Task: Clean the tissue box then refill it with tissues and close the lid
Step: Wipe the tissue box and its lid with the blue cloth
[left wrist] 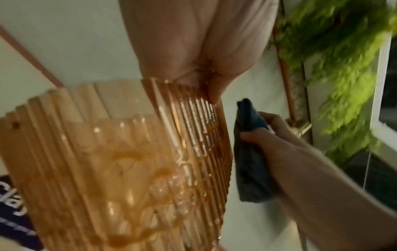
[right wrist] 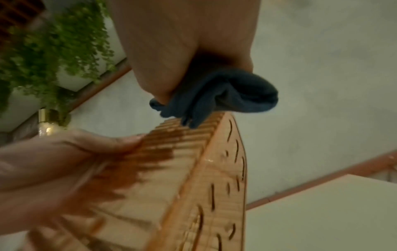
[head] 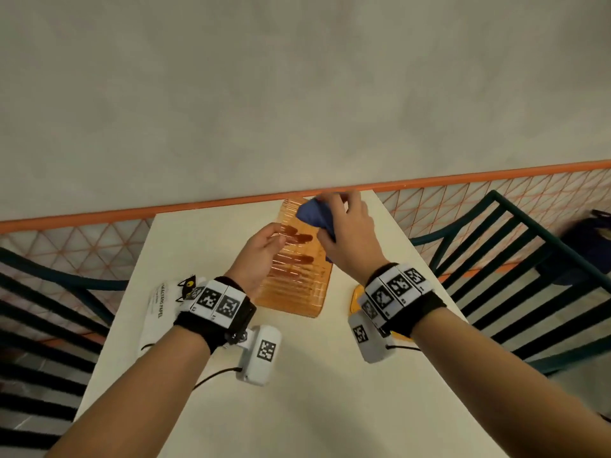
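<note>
A see-through orange ribbed tissue box point(head: 297, 285) stands tilted on the white table point(head: 297, 408), without its lid. My left hand point(head: 264, 249) grips its left wall, fingers showing through the plastic point(right wrist: 150, 152) and thumb outside. My right hand point(head: 347, 233) holds a bunched blue cloth point(head: 312, 214) against the box's far top edge. In the right wrist view the cloth point(right wrist: 225, 95) touches the ribbed rim. An orange lid point(head: 357, 297) lies partly hidden under my right wrist. A white tissue pack point(head: 158, 312) lies under my left wrist.
Dark green slatted chairs stand on the left point(head: 49, 292) and right point(head: 512, 259) of the narrow table. The table's far end meets a wall with an orange rail point(head: 231, 203). Hanging green plants point(left wrist: 333, 68) show in the wrist views.
</note>
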### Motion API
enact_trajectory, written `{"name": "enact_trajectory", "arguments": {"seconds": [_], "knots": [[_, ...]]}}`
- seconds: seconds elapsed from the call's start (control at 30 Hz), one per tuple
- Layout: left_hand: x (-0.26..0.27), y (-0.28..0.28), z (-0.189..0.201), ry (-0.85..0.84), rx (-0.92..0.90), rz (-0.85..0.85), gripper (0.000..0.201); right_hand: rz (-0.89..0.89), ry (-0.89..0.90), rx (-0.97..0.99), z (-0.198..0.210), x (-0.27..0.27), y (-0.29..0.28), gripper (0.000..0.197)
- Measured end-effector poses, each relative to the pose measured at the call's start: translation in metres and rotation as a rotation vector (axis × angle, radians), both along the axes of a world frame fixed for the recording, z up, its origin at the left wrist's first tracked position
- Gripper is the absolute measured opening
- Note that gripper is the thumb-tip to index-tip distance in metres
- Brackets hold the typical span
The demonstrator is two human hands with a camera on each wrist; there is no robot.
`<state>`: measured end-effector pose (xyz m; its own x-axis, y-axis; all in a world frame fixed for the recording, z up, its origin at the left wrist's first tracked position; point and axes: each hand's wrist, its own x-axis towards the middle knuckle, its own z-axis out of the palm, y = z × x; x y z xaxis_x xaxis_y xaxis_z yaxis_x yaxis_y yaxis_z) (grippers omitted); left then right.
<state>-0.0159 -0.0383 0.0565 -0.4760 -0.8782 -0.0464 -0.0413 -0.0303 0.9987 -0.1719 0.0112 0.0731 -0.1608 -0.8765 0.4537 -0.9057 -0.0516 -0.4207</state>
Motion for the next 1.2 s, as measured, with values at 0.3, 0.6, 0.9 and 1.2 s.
{"name": "enact_trajectory", "arguments": {"seconds": [0.3,0.6,0.9,1.2], "knots": [[0.009,0.005,0.022,0.35,0.136,0.154,0.023,0.223,0.338,-0.031,-0.011,0.037,0.001,0.058],[0.005,0.008,0.034,0.353,0.105,0.148,0.026,0.172,0.127,-0.057,0.037,0.017,-0.045,0.048],[0.011,0.01,0.025,0.333,0.128,0.138,0.025,0.315,0.292,0.001,0.026,0.005,-0.026,0.054],[0.011,0.002,0.03,0.376,0.098,0.155,0.026,0.326,0.515,-0.094,0.003,0.028,-0.003,0.054]]}}
